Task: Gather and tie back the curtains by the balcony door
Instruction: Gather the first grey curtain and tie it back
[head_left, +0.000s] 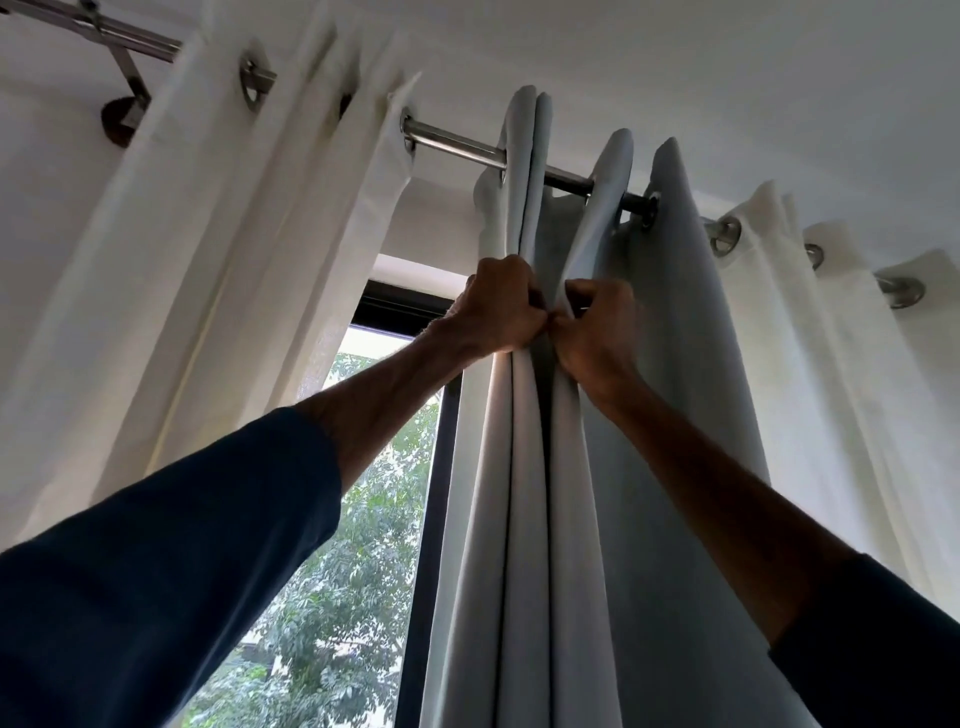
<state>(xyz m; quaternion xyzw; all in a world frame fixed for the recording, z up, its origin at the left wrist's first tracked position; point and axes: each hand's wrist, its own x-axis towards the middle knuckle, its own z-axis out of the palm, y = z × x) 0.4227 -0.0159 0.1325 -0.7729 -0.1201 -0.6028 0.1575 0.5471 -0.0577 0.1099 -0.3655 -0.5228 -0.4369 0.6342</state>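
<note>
A pale grey curtain hangs in folds from a steel rod by metal eyelets. Both my arms reach up to it, high near the rod. My left hand grips a bunch of the curtain's left folds, fingers curled round the cloth. My right hand pinches the neighbouring fold, and its knuckles touch those of the left hand. A white curtain hangs bunched to the left on the same rod, and another white curtain hangs to the right of the grey one.
Between the white and grey curtains a dark-framed balcony door shows green trees outside. A rod bracket is fixed to the wall at the upper left. The white ceiling lies close above the rod.
</note>
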